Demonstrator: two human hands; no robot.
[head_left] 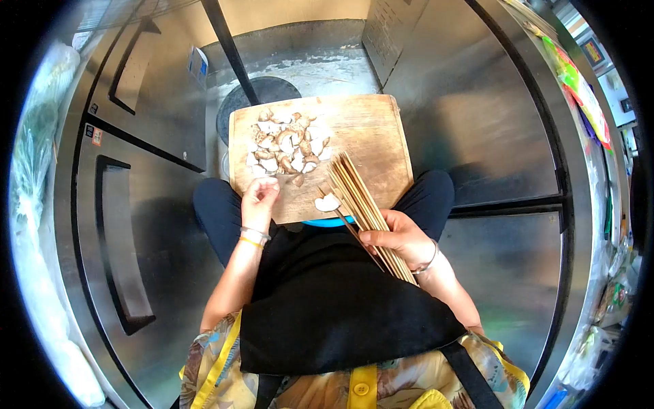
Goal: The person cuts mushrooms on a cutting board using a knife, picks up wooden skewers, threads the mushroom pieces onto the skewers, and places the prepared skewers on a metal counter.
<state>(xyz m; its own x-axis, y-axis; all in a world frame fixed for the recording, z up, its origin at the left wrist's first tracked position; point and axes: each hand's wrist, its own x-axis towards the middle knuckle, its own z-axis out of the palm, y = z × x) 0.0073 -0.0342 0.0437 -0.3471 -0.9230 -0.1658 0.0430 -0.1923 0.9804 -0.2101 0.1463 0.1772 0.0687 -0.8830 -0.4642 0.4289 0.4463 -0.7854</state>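
Right hand [400,238] grips a bundle of skewers [364,204], plus one skewer [349,228] bearing a pale mushroom piece [328,203]. Left hand [259,199] pinched, contents unclear, just short of cut mushrooms [289,142] on the board [361,136]. Left of it, an orange sticker [96,138] on a steel door [163,232], writing too small to read.

Mushrooms [287,145] brn/wht; skewers [364,204] tan; apron [340,307] blk; shirt [310,392] multicol. print.
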